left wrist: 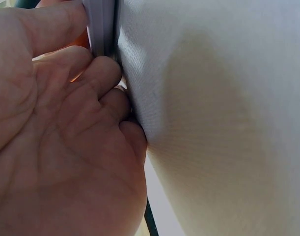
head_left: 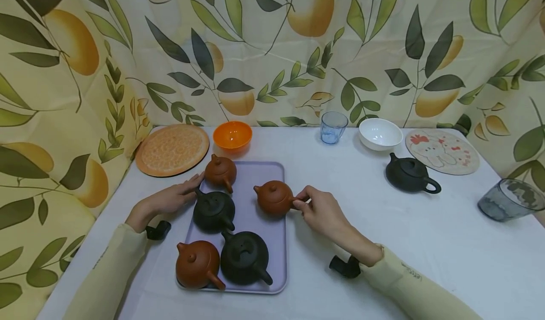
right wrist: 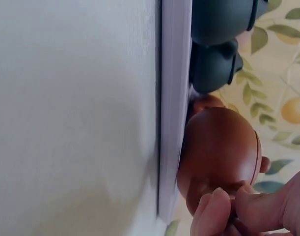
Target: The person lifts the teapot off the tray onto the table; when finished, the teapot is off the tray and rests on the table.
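Observation:
My right hand (head_left: pixel 321 211) pinches the handle of a reddish-brown teapot (head_left: pixel 274 198) between thumb and fingers. That teapot is at the right side of a lilac tray (head_left: pixel 255 171), low over it or on it; I cannot tell which. In the right wrist view its round body (right wrist: pixel 218 147) shows beside the tray's rim (right wrist: pixel 174 98). My left hand (head_left: pixel 172 198) rests against the tray's left edge, fingers extended. Close to those fingers stand a small brown teapot (head_left: pixel 220 171) and a black teapot (head_left: pixel 214 210). Another brown teapot (head_left: pixel 197 263) and a bigger black teapot (head_left: pixel 244 257) occupy the tray's front.
Behind the tray are a round tan mat (head_left: pixel 172 149) and an orange bowl (head_left: pixel 232 136). To the right stand a blue glass (head_left: pixel 334 127), a white bowl (head_left: pixel 380 134), a black teapot (head_left: pixel 412 174), a rabbit-print mat (head_left: pixel 443 152) and a grey glass (head_left: pixel 508 200). A patterned curtain borders the table.

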Tool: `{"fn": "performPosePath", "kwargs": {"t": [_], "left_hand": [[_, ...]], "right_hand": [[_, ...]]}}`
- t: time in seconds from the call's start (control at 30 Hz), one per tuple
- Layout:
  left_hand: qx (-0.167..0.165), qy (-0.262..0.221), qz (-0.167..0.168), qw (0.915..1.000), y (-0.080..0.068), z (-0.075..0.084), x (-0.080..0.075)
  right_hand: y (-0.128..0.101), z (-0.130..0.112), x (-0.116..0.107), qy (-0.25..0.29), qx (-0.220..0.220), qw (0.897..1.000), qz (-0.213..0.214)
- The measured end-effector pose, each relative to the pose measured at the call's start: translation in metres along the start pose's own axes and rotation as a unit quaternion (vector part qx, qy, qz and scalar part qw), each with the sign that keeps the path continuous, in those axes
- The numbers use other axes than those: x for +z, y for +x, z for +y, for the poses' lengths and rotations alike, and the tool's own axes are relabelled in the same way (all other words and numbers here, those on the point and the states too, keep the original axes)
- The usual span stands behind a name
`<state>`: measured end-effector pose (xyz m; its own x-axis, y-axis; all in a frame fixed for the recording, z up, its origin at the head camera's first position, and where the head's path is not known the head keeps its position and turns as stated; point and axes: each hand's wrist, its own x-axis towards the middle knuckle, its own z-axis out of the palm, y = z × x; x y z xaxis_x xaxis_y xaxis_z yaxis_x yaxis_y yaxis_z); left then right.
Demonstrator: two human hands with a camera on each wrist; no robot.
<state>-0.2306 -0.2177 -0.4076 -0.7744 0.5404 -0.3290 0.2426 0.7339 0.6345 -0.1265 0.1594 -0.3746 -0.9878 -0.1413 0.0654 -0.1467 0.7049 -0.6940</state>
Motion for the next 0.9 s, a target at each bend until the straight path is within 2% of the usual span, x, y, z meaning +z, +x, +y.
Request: {"fn": "performPosePath", "kwargs": {"t": [0.23, 0.57, 0.9], "left_hand": [[-0.011, -0.008, -0.006, 0.9999, -0.001, 0.0, 0.001], [-0.004, -0.01, -0.004, 0.9999, 0.001, 0.003, 0.0], [-0.005, 0.0, -0.005, 1.0, -0.001, 0.004, 0.001]], "right_hand": [[0.002, 0.009, -0.012, 0.013, 0.019, 1.0, -0.006], [-0.003, 0.04, -0.032, 0.003, 0.054, 0.998, 0.026], [-0.003, 0.073, -0.062, -0.021, 0.132, 0.991, 0.03]]}}
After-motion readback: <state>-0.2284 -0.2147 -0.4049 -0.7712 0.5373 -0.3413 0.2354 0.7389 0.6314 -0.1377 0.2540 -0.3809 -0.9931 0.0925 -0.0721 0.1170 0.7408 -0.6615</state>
